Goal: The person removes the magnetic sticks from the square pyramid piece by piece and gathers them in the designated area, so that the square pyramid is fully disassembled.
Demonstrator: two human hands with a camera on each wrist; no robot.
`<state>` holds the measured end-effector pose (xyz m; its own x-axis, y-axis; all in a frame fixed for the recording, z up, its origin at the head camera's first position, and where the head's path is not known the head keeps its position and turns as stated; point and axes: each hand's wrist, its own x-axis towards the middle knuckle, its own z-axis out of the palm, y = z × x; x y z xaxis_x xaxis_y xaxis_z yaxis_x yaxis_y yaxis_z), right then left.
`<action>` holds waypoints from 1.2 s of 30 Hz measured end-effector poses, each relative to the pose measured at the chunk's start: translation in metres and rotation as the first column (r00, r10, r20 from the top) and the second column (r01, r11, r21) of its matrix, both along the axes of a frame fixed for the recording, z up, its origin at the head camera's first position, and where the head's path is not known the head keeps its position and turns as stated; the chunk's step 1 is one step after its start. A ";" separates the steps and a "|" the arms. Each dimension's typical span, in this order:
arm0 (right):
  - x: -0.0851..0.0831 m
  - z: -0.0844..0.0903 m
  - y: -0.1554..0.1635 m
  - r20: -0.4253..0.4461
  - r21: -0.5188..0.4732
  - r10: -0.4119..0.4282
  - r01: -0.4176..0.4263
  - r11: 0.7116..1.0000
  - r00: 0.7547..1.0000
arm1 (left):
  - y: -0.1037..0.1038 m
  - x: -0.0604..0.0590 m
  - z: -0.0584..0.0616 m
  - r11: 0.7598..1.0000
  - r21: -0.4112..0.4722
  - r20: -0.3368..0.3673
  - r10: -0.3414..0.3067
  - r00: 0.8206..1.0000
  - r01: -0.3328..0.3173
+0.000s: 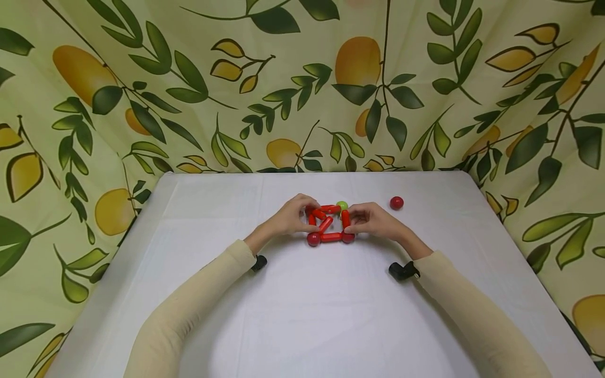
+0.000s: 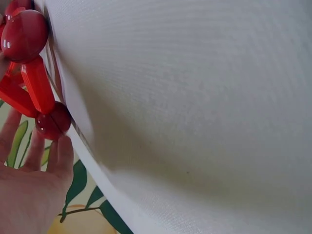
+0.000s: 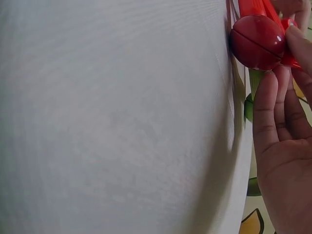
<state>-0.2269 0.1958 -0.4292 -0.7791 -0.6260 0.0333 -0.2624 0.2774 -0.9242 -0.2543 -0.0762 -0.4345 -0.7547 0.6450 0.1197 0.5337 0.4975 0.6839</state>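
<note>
i see a white bench [image 1: 302,315] against a lemon-print cloth backdrop [image 1: 189,79]. at its centre lies a small frame of red rods and balls [image 1: 329,223], a flat square with one diagonal rod and a green ball [image 1: 342,205] at its 1 o'clock corner. my left hand [image 1: 288,218] grips the frame's 9 o'clock side with curled fingers; my right hand [image 1: 371,220] pinches the rod on the 3 o'clock side. i judge the square base as built, with any upper part not yet begun. one loose red ball [image 1: 396,202] lies well apart at 2 o'clock from the frame. no container shows in any view. the wrist views show only red balls near fingertips.
</note>
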 end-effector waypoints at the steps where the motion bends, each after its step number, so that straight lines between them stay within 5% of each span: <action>1: 0.000 0.000 0.000 0.007 0.005 -0.001 0.001 1.000 1.000 | 0.000 0.000 0.000 1.000 -0.001 -0.008 -0.003 1.000 0.003; 8: -0.002 0.002 0.001 0.030 0.042 0.011 -0.012 0.999 0.999 | 0.001 0.000 -0.001 1.000 -0.003 -0.012 -0.021 1.000 0.021; 17: -0.001 0.008 0.000 -0.080 0.062 0.018 -0.013 0.998 0.997 | 0.001 -0.002 -0.003 0.999 0.004 -0.028 -0.035 0.999 0.035; 36: -0.007 -0.007 0.036 -0.133 0.099 -0.139 0.153 0.983 0.981 | -0.003 -0.002 -0.002 0.999 0.039 0.021 -0.014 1.000 0.013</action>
